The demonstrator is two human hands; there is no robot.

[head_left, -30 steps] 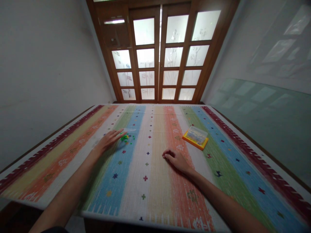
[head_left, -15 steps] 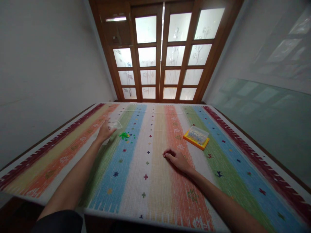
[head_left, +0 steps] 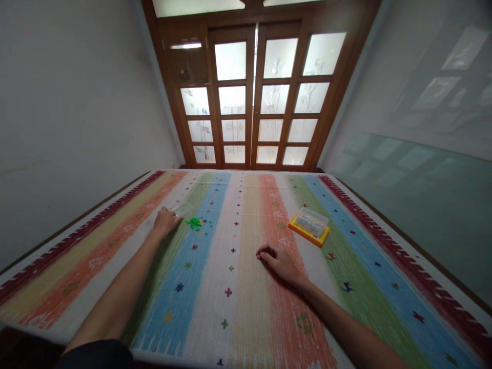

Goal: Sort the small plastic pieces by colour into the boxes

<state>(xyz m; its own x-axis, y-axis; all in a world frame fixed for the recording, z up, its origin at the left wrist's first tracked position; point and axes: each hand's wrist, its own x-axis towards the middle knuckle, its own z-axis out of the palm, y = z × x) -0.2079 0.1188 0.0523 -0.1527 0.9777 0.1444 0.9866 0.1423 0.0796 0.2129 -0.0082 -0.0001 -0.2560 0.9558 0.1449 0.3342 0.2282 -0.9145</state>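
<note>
My left hand (head_left: pixel 166 221) is beside a clear plastic box or lid (head_left: pixel 183 208) on the table's left half. Its thumb stands apart from the loosely bent fingers, and nothing shows in its grasp; some fingertips are hidden at the box's near edge. Just right of it lies a small heap of tiny green pieces (head_left: pixel 195 222), several of them scattered over the blue stripe. My right hand (head_left: pixel 277 259) rests on the cloth with its fingers curled in and the thumb near the index finger. I see nothing in it.
A striped tablecloth (head_left: pixel 230 277) covers the table. Beyond my right hand sits a yellow-orange tray (head_left: pixel 322 240) bearing a clear plastic case (head_left: pixel 312 221) with thin items inside. Wooden doors with glass panes (head_left: pixel 251 97) stand behind the table, with walls on both sides.
The view has tilted up a little, so everything sits lower in the picture. My left fingers have drawn back and down along the clear box. My right hand stays put.
</note>
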